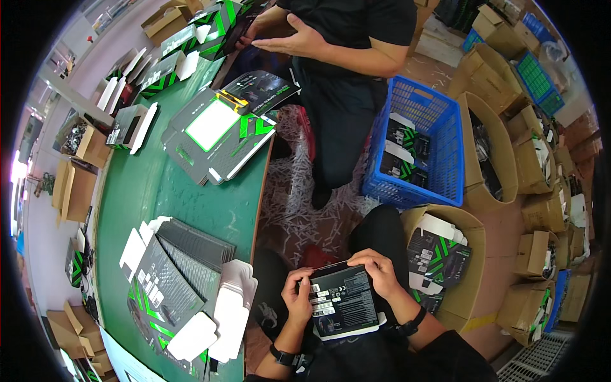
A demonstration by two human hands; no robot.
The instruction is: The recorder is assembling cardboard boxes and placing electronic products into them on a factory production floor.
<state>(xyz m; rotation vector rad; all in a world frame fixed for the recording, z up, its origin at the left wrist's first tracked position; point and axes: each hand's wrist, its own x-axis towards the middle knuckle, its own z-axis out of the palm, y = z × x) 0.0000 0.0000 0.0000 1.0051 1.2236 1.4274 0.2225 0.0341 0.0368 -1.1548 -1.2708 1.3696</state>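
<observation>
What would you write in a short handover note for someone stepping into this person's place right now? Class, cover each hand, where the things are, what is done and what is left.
Left hand: grips the left edge of the black folded carton over the lap.
Right hand: grips the carton's top right edge.
Things: fanned stack of flat black-and-green carton blanks on the green table, to the left; open cardboard box on the right holds folded cartons; blue crate beyond holds more.
Done: cartons already lie in box and crate.
Left: the held carton is not yet put down; many flat blanks remain.
</observation>
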